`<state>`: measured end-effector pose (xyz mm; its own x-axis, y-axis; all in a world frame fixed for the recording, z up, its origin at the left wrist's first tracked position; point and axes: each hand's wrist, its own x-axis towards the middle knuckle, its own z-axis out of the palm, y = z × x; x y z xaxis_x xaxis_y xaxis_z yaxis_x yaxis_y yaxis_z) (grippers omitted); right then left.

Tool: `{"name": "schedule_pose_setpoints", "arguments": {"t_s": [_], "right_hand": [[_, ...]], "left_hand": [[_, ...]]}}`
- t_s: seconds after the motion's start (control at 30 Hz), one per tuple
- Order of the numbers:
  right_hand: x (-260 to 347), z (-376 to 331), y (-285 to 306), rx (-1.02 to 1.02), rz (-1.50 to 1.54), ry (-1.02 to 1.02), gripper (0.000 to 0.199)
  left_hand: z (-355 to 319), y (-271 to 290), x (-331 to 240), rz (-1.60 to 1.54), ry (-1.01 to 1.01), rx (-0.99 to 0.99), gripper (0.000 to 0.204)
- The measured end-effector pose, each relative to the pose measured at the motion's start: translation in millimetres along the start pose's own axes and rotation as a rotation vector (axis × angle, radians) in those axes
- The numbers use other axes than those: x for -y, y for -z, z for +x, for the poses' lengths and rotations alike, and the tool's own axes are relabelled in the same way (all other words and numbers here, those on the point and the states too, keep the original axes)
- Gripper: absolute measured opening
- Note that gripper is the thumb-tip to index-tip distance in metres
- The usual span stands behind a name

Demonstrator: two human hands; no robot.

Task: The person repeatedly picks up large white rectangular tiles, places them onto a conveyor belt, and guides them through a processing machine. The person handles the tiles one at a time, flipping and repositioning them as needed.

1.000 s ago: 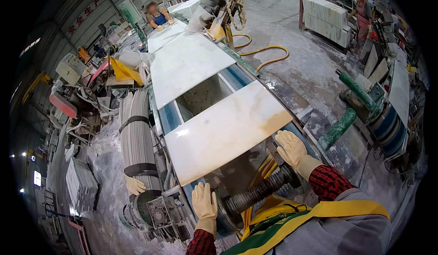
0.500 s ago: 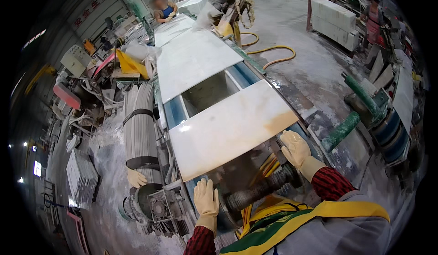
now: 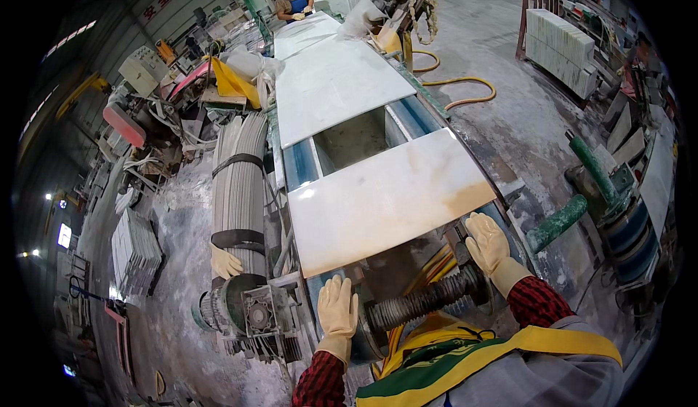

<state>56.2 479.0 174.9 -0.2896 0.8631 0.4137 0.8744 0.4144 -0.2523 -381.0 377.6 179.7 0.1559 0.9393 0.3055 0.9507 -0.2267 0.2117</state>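
A white stone slab (image 3: 385, 196) with a brown stain at its right end lies across a long bench with blue side strips (image 3: 299, 163). My left hand (image 3: 337, 316), in a cream rubber glove, rests flat at the left strip, its fingertips close to the slab's near edge. At the right strip, my right hand (image 3: 488, 245), gloved alike, lies with fingers stretched out near the slab's stained corner. Neither hand holds anything. Between them runs a ridged, screw-like roller (image 3: 418, 304). Beyond an open gap, a larger white slab (image 3: 342, 87) covers the bench.
Left of the bench stand a strapped grey bundle of strips (image 3: 238, 167), a loose glove (image 3: 225, 261) and a motor (image 3: 251, 309). A green cylinder (image 3: 556, 224) juts in at right. A yellow hose (image 3: 465, 83) lies on the floor. A co-worker (image 3: 294, 3) stands at the far end.
The view has shifted slightly, so the bench appears farther right. My hands keep about the same place beside the slab. The far co-worker's arms have changed position.
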Motion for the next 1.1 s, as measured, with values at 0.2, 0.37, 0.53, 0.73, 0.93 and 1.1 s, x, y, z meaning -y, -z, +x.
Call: {"name": "schedule_pose_setpoints", "arguments": {"t_s": [0.2, 0.37, 0.53, 0.73, 0.93, 1.1], "right_hand": [[3, -1, 2, 0.0, -0.022, 0.009, 0.046], [0, -2, 8, 0.006, 0.129, -0.02, 0.043], [-8, 24, 8, -0.159, 0.329, -0.019, 0.034], [-1, 209, -66, -0.269, 0.319, 0.386, 0.041], [-27, 417, -239, 0.184, 1.317, -0.909, 0.038], [4, 478, -295, 0.033, 1.846, -1.179, 0.044]], "left_hand": [[0, -2, 0, 0.023, -0.018, -0.048, 0.046], [6, 4, -7, 0.007, -0.005, -0.027, 0.046], [4, -1, 7, -0.27, 0.024, -0.055, 0.042], [56, -1, 55, -0.139, 0.004, -0.135, 0.045], [99, -8, 58, 0.017, 0.066, 0.044, 0.053], [94, -8, 57, 0.048, 0.157, 0.07, 0.048]]}}
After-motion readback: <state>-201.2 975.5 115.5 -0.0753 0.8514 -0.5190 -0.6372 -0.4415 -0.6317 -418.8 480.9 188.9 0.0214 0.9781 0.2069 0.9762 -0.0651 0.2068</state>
